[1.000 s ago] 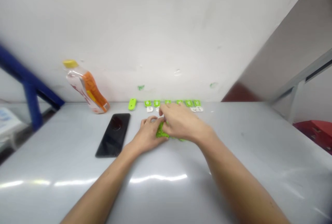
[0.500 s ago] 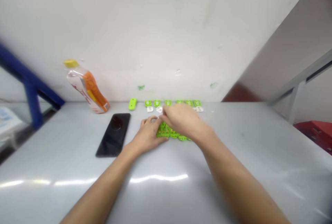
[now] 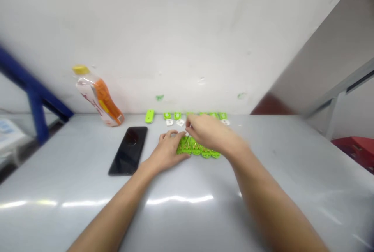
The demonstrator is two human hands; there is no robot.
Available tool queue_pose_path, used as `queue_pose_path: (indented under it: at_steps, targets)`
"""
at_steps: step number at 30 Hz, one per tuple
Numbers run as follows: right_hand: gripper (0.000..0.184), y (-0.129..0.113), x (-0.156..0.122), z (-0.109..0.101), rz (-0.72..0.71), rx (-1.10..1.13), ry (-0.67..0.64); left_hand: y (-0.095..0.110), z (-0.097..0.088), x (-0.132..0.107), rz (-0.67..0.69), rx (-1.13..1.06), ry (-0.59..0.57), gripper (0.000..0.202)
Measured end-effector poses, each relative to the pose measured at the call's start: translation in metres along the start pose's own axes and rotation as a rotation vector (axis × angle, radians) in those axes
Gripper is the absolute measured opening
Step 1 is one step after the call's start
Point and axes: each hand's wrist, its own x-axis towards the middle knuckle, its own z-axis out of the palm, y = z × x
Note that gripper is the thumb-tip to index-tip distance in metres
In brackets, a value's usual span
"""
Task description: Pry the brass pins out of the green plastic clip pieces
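Note:
My left hand (image 3: 166, 152) rests on the grey table (image 3: 187, 213), its fingers curled against the left end of a row of lime-green plastic pieces (image 3: 196, 150). Just behind that row hovers my right hand (image 3: 210, 133), fingertips pinched together near small white pieces (image 3: 180, 122); whether the pinch holds anything is hidden. Further back, along the wall, stands another line of small green pieces (image 3: 177, 115), and a longer green piece (image 3: 149, 116) lies at its left end.
A black phone (image 3: 129, 150) lies flat to the left of my hands. A bottle (image 3: 97, 97) with an orange label and yellow cap leans by the wall. Blue metal frame (image 3: 35, 104) at far left, red object (image 3: 355, 148) at far right.
My right hand has lifted off the near green row and moved back and to the right, uncovering more of the row. My left hand has stayed in place.

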Motion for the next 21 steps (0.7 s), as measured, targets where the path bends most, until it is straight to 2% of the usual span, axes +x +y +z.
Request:
queue_pose_path:
  at_steps: [7, 17, 21]
  targets:
    - [0.019, 0.0084, 0.0012, 0.0031, 0.019, -0.05, -0.02, 0.0024, -0.0012, -0.0007, -0.051, 0.001, -0.003, 0.065]
    - [0.019, 0.0066, 0.0005, 0.0027, 0.005, -0.073, -0.047, 0.0031, -0.0011, -0.0008, -0.039, 0.005, -0.011, 0.065]
    - [0.031, 0.0031, 0.0029, 0.0041, 0.052, -0.144, -0.008, 0.0018, -0.0009, -0.0005, -0.001, 0.005, -0.014, 0.062]
